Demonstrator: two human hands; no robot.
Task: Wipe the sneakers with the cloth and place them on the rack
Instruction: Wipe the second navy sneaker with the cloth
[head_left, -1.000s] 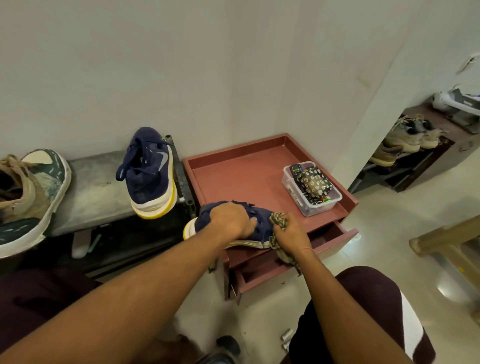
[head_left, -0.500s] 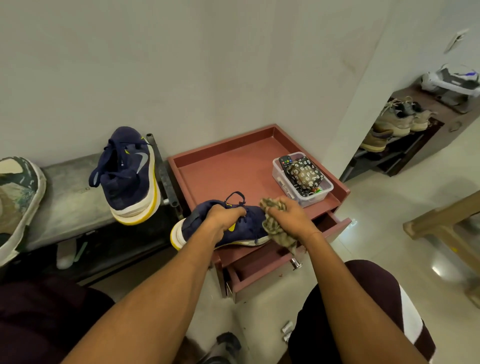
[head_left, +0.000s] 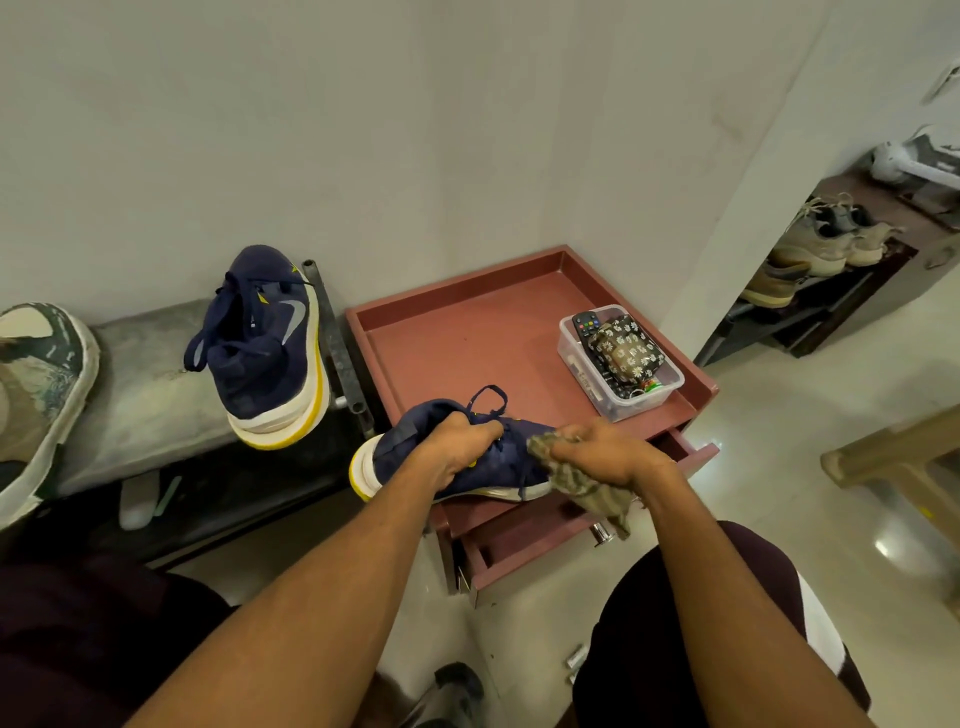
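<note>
Plainly: grey swoosh (head_left: 292, 318) on navy sneaker (head_left: 254, 374) atop rack (head_left: 156, 405).

The cabinet (head_left: 467, 338) is looking reddish brown all over. The sneaker (head_left: 511, 460) at its front edge is showing navy with a white-and-yellow sole, and the second sneaker (head_left: 265, 353) left of the cabinet is sporting the same combo plus a grey swoosh. The cloth (head_left: 576, 478) is looking mottled olive-brown. The pouch (head_left: 626, 353) on the cabinet's right side is rocking white daisies on black.
</note>
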